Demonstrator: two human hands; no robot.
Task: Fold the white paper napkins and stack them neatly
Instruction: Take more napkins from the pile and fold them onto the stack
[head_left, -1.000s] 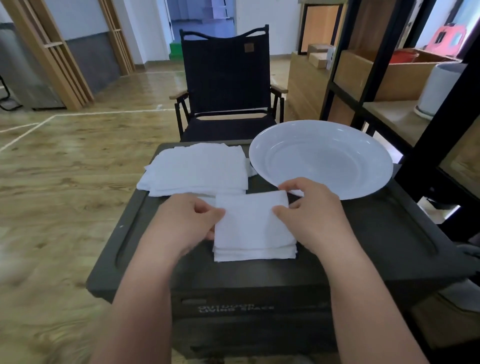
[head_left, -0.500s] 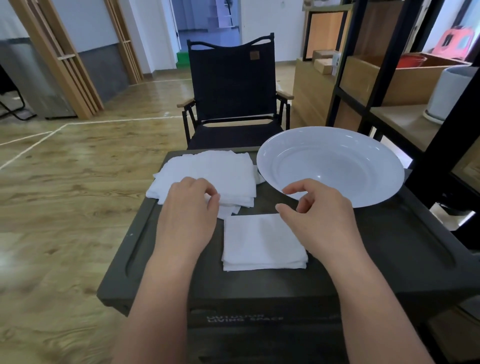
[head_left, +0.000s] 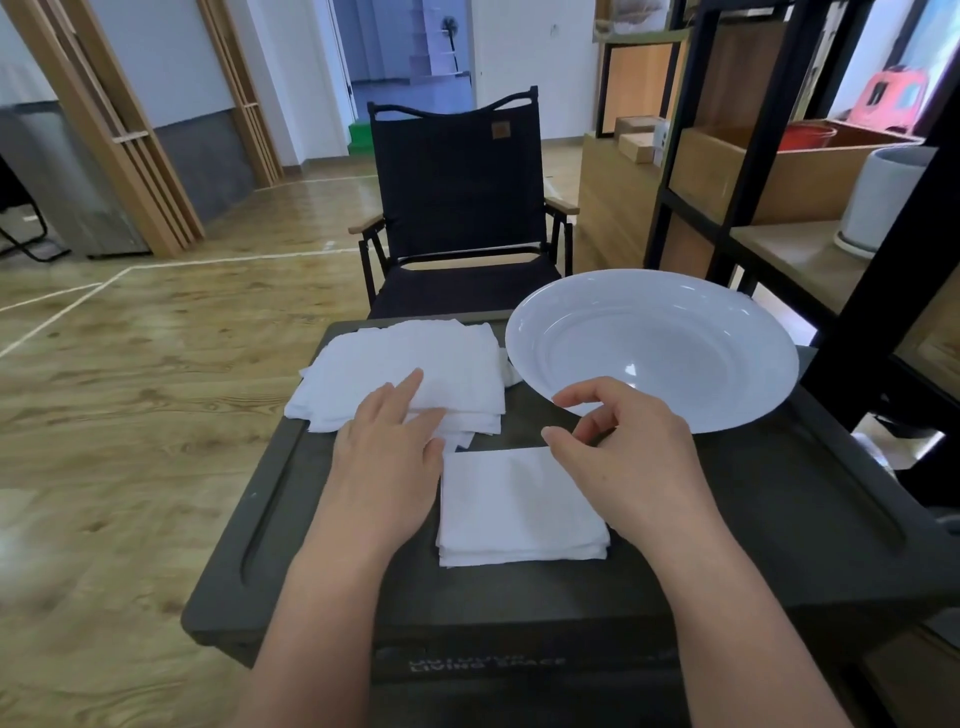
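The dark, matte counter (head_left: 727, 519) has long grooves moulded along its left and right edges. At its far right corner sits a smooth, glossy round white plate (head_left: 652, 348). At the far left corner lies the loose pile of unfolded napkins (head_left: 405, 371), soft, crinkled squares with ragged, offset edges. Near the front edge, centred, the folded stack (head_left: 519, 506) is a tidy rectangle, its long axis running left to right. The left hand (head_left: 389, 457) has moved off the stack since a second ago; its straight fingers now rest spread on the unfolded pile. The right hand (head_left: 623, 457) has lifted clear and hovers loosely curled, holding nothing.
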